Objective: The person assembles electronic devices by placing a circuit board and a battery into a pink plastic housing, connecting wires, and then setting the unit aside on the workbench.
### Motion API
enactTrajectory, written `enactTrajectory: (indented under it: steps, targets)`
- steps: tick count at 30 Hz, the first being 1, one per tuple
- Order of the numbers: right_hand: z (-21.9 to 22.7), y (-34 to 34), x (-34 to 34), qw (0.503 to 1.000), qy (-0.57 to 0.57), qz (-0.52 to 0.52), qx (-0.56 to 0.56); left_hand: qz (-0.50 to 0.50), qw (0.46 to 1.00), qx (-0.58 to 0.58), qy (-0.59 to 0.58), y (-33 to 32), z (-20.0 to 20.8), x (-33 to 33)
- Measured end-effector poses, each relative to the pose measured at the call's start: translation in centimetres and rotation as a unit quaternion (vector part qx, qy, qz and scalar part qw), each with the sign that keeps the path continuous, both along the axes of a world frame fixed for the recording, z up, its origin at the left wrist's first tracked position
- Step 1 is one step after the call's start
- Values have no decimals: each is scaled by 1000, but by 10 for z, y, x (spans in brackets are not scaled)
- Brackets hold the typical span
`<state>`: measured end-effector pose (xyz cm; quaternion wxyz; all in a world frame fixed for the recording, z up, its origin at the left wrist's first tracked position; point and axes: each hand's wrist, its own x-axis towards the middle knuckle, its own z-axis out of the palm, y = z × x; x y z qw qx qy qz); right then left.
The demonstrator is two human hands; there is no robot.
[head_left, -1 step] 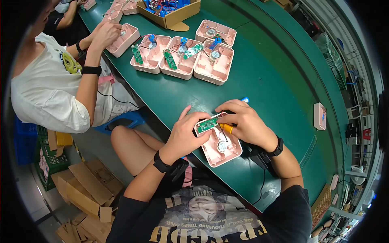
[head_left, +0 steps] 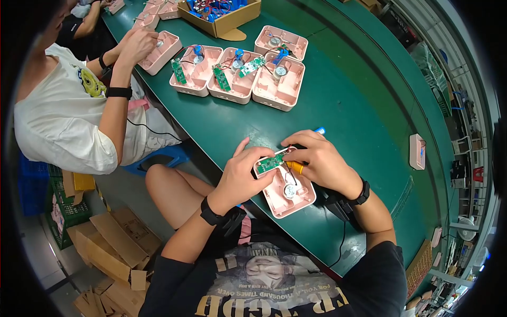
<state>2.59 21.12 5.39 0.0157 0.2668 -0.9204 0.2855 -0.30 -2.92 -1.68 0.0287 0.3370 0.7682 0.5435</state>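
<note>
A small pink plastic housing (head_left: 301,202) lies open on the green table in front of me, with a round silver part (head_left: 289,190) inside. My left hand (head_left: 244,173) is closed on a green circuit board (head_left: 268,164) at the housing's far end, thumb and fingers at its edges. My right hand (head_left: 320,160) bends over the board's other end, fingertips pinched beside thin wires (head_left: 290,150); what they grip is hidden. A yellow-orange piece (head_left: 296,167), partly covered, shows under that hand. Past its knuckles pokes a blue cylinder end (head_left: 320,130).
Several pink housings (head_left: 232,95) with boards and wires stand farther up the table. Behind them is a cardboard box (head_left: 243,21) of blue parts. A co-worker (head_left: 68,127) works at the left. One pink housing (head_left: 416,152) lies at the right; flattened cardboard (head_left: 113,248) covers floor at left.
</note>
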Motion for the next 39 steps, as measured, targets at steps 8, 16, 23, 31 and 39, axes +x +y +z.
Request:
enactTrajectory:
  steps: [8,16,23,31,39]
  targets:
    - [-2,-1,4,999,-20,-24,27,39,981,-89,169,-1,15,5]
    - [5,-7,-1,983,-146,-105,-38,3,980,-92,176,0,24,0]
    - [9,18,-16,976,-176,-46,-119,17,982,-110,154,-1,23,7]
    - [-13,48,-26,997,65,-34,-4,137,977,-72,146,-7,5,12]
    - [-17,36,-12,887,-410,27,-211,187,978,40,79,-11,-15,10]
